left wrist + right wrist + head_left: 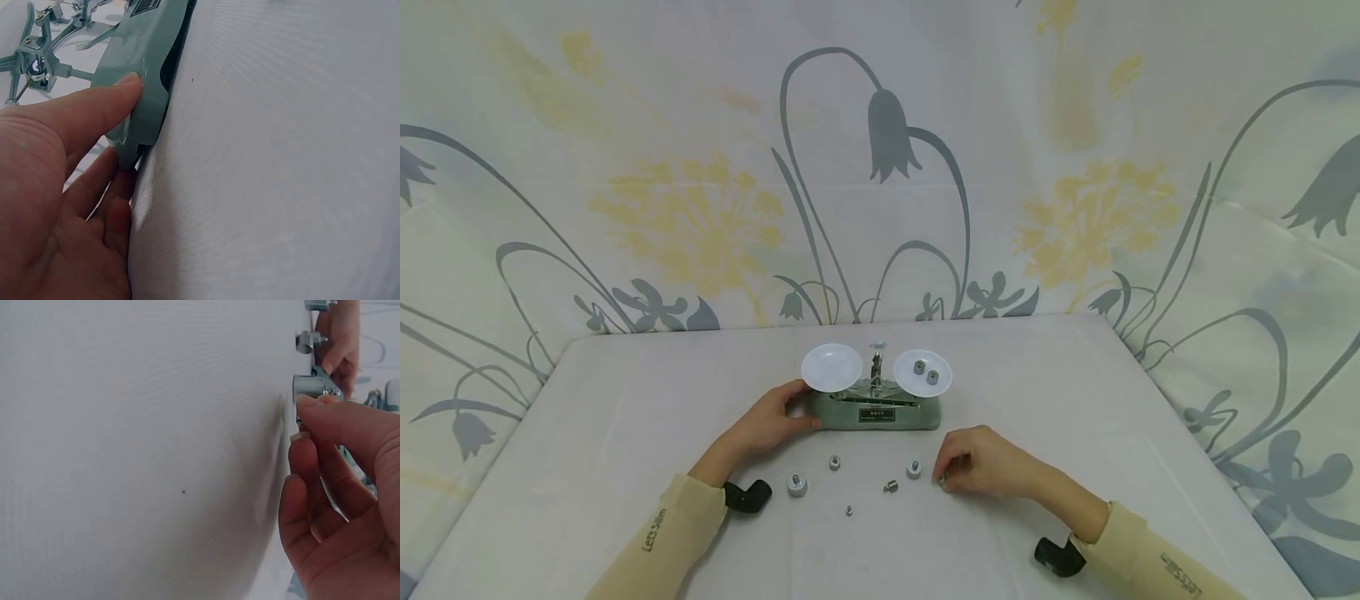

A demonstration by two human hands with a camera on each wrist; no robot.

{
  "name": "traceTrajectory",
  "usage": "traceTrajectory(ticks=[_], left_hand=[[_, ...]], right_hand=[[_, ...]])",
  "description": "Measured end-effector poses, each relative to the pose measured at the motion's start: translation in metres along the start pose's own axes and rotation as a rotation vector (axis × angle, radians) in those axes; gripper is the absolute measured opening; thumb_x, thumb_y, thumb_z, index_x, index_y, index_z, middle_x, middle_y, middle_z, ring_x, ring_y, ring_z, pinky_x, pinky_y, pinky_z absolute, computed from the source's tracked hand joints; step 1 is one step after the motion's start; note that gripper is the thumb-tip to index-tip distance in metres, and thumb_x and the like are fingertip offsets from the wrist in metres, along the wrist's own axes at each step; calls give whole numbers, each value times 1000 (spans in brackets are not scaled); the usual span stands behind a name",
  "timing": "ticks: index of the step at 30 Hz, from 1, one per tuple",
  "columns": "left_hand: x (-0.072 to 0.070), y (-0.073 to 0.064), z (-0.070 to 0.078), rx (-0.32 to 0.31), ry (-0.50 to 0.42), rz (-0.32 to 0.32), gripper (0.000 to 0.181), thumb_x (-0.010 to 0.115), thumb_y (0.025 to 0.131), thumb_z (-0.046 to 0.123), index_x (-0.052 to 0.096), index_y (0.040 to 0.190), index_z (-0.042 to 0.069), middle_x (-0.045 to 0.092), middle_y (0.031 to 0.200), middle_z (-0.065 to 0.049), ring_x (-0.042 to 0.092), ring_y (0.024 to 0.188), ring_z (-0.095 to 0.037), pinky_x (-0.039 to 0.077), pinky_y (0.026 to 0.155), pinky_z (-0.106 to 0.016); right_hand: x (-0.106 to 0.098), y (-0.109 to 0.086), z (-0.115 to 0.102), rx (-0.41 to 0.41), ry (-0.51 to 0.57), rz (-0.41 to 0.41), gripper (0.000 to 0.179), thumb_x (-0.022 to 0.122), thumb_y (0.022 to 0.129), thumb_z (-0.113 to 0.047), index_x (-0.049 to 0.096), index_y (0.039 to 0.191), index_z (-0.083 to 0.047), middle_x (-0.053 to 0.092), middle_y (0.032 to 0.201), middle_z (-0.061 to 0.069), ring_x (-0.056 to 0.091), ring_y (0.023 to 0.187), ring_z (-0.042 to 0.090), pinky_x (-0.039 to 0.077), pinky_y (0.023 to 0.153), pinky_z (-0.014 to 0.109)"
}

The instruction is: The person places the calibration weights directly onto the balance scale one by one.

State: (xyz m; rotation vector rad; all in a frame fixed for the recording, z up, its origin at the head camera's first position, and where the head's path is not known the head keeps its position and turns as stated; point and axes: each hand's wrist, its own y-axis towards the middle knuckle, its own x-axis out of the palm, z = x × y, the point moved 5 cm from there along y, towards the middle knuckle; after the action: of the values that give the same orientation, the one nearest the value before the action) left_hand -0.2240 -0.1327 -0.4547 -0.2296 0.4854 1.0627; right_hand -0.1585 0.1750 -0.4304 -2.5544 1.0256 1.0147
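Observation:
A green balance scale [842, 414] with two white pans stands on the white-covered table. My left hand [772, 421] grips the left end of its base, thumb on the front and fingers behind; the left wrist view shows the thumb pressed on the green base [150, 69]. Two small metal weights [920, 367] sit in the right pan [910, 386], while the left pan [832, 367] holds nothing. To the right of the scale's front, my right hand [988, 463] pinches a small metal weight [942, 481] low over the cloth, mostly hidden by thumb and fingertips.
Several loose weights lie before the scale: a large one [797, 485], a smaller one [835, 462], a tiny one [849, 510], one on its side [891, 486] and an upright one [913, 469] near my right fingers. A flowered cloth [880, 242] hangs behind the table.

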Motion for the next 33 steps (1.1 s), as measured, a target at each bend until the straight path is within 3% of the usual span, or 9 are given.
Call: traceTrajectory(ticks=[25,33], left_hand=[[1,-1,-1,-20,-1,6,63,77,87,13,50,143,1,49,146,-17,35,142,-38,26,116,-53],[1,-1,-2,0,6,8,63,77,87,13,50,143,1,49,146,-17,35,142,-38,27,116,-53]], right_hand=[[-34,-4,2,80,-73,80,16,77,82,-1,76,91,-14,67,91,-12,61,80,9,55,73,30],[-51,-4,3,64,-87,128,14,78,83,-2,75,92,-12,67,91,-10,61,79,8,56,73,32]])
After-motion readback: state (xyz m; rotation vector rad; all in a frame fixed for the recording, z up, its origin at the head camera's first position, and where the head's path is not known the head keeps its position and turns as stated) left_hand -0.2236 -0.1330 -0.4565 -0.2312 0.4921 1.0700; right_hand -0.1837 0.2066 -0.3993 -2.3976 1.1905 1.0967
